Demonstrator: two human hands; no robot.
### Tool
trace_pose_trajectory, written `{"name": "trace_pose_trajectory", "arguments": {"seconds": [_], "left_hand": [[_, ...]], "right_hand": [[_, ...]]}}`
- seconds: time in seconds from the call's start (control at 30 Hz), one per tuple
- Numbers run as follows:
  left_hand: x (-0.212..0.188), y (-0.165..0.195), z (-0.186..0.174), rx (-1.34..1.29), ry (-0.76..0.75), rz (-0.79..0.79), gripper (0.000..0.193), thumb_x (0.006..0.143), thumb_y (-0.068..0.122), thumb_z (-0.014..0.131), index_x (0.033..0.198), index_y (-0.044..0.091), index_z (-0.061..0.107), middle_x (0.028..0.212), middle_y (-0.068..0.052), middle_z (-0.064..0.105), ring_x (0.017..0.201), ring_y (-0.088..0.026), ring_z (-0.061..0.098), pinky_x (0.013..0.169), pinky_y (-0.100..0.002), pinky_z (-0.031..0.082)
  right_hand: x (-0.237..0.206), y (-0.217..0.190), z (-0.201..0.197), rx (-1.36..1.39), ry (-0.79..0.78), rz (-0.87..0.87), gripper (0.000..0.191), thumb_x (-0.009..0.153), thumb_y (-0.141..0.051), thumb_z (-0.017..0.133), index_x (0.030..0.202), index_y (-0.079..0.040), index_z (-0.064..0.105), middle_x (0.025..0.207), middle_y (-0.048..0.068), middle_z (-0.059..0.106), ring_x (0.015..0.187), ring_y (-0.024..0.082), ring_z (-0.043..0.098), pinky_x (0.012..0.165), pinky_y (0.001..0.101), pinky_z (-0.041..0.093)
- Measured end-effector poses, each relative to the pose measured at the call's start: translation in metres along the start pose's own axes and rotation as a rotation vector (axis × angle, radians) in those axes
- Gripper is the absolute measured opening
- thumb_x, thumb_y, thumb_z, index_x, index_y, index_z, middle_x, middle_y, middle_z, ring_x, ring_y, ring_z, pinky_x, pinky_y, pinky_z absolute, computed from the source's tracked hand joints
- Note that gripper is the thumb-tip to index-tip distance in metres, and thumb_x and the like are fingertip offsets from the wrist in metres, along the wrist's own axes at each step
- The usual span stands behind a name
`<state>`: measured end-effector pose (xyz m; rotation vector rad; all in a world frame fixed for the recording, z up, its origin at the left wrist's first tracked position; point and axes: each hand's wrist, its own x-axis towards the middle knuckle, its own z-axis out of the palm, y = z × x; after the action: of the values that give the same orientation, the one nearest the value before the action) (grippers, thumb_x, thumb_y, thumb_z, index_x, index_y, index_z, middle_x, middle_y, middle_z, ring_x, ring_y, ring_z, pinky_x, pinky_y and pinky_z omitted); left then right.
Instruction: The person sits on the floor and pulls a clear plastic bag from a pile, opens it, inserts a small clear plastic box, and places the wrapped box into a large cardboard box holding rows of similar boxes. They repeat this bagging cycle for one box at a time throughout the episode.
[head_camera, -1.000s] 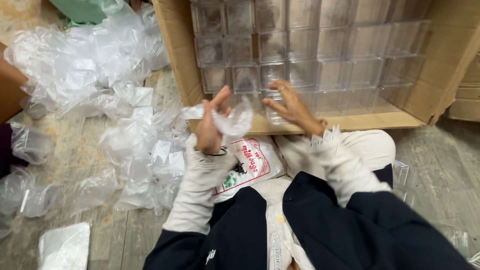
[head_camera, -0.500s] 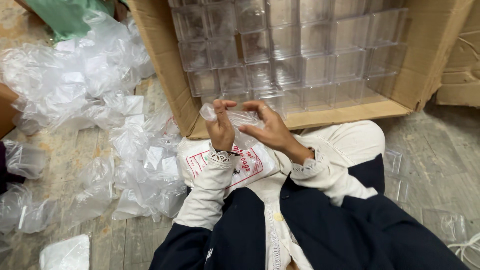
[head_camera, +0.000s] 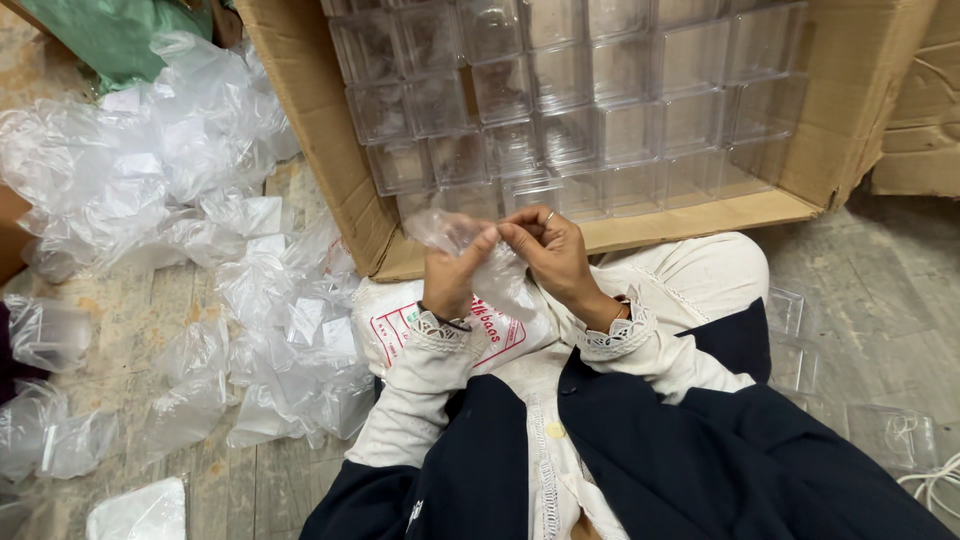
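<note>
My left hand (head_camera: 450, 275) and my right hand (head_camera: 548, 252) meet in front of my chest, both pinching a crumpled clear plastic bag (head_camera: 470, 250); whatever is inside it is hidden. They hover over the near edge of a big cardboard box (head_camera: 330, 150) filled with rows of clear plastic square containers (head_camera: 570, 100). Under my wrists a white printed sack (head_camera: 400, 320) lies on my lap.
A heap of empty clear plastic bags (head_camera: 200, 230) covers the wooden floor at left. Green cloth (head_camera: 120, 35) lies at the top left. A few clear containers (head_camera: 800, 340) sit on the floor at right, beside another cardboard piece (head_camera: 920, 130).
My right hand came back from the box to join the left hand on the bag. Both hands drew closer to my body.
</note>
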<state>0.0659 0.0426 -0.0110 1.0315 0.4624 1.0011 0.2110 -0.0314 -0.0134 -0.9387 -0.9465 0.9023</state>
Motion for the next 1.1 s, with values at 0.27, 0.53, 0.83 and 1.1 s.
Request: {"name": "trace_pose_trajectory", "arguments": {"seconds": [0.27,0.53,0.83,1.1], "left_hand": [[-0.003,-0.021,-0.005,0.29,0.108,-0.004,0.031,0.102,0.031,0.074,0.087,0.005,0.067,0.074,0.009,0.055,0.063,-0.002,0.043,0.054,-0.021,0.033],[-0.008,-0.032,-0.018,-0.218,0.052,-0.373,0.017,0.095,0.027,0.063,0.099,0.01,0.063,0.087,0.002,0.067,0.077,-0.008,0.064,0.069,-0.026,0.052],[0.004,-0.011,-0.092,-0.023,-0.674,-0.567,0.024,0.106,0.021,0.063,0.115,-0.002,0.065,0.094,0.001,0.066,0.085,-0.007,0.059,0.074,-0.023,0.048],[0.126,-0.107,-0.008,0.725,0.218,-0.033,0.029,0.1,0.032,0.069,0.11,0.006,0.071,0.096,-0.004,0.066,0.087,-0.015,0.055,0.074,-0.032,0.047]], "right_hand": [[0.001,0.016,-0.01,0.166,0.009,0.014,0.014,0.105,-0.015,0.07,0.099,-0.005,0.064,0.09,-0.004,0.064,0.075,0.001,0.051,0.067,0.0176,0.042],[-0.003,0.033,-0.031,0.552,-0.048,0.307,0.018,0.105,-0.024,0.067,0.1,-0.008,0.063,0.066,-0.006,0.054,0.052,0.0,0.046,0.048,0.0158,0.038],[-0.018,-0.02,-0.12,-0.308,-0.291,0.503,0.028,0.086,-0.011,0.077,0.113,-0.004,0.07,0.073,-0.004,0.066,0.064,0.005,0.054,0.057,0.0231,0.041],[0.07,0.069,-0.108,-0.846,0.336,-0.04,0.036,0.105,-0.029,0.067,0.088,0.003,0.068,0.07,0.014,0.06,0.064,0.014,0.054,0.059,0.0347,0.044]]}}
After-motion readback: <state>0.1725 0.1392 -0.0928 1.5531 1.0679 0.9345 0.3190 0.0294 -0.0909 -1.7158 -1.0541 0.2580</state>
